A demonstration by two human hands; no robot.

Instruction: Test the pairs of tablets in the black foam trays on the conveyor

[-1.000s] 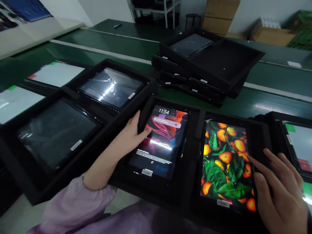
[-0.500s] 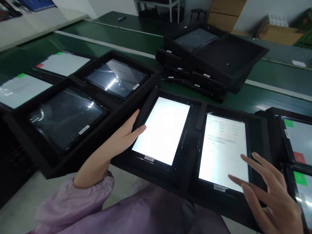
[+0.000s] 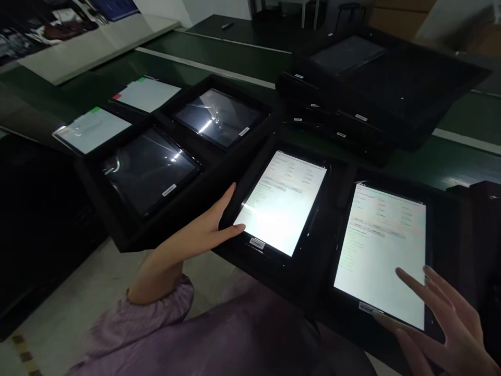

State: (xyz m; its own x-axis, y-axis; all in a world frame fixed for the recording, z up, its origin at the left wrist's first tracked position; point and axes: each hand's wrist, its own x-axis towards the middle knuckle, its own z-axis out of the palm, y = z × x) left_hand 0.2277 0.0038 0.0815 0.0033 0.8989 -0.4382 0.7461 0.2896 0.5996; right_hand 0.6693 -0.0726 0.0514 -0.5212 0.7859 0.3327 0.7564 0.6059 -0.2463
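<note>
Glass tablets (image 3: 279,203) in foam trays (image 3: 289,277) — left hand (image 3: 203,224) touching, right hand (image 3: 442,318) hovering.

The left hand (image 3: 199,230) rests against the edge of a lit tablet (image 3: 279,203) in a black tray (image 3: 289,277), while the right hand (image 3: 450,321) spreads its fingers over a second lit tablet (image 3: 378,245).

We are on what looks like an electronics factory floor or test workshop. Long green workbenches (image 3: 203,65) with white stripes run through the room, laid with rows of tablets (image 3: 280,202) sitting in black foam trays (image 3: 195,201), each tablet carrying a small barcode label (image 3: 257,243). More stacked trays (image 3: 340,122) rest on the bench farther along. Past the bench we see a metal shelf rack (image 3: 309,8), a round stool (image 3: 350,9) and cardboard boxes (image 3: 399,13).
</note>
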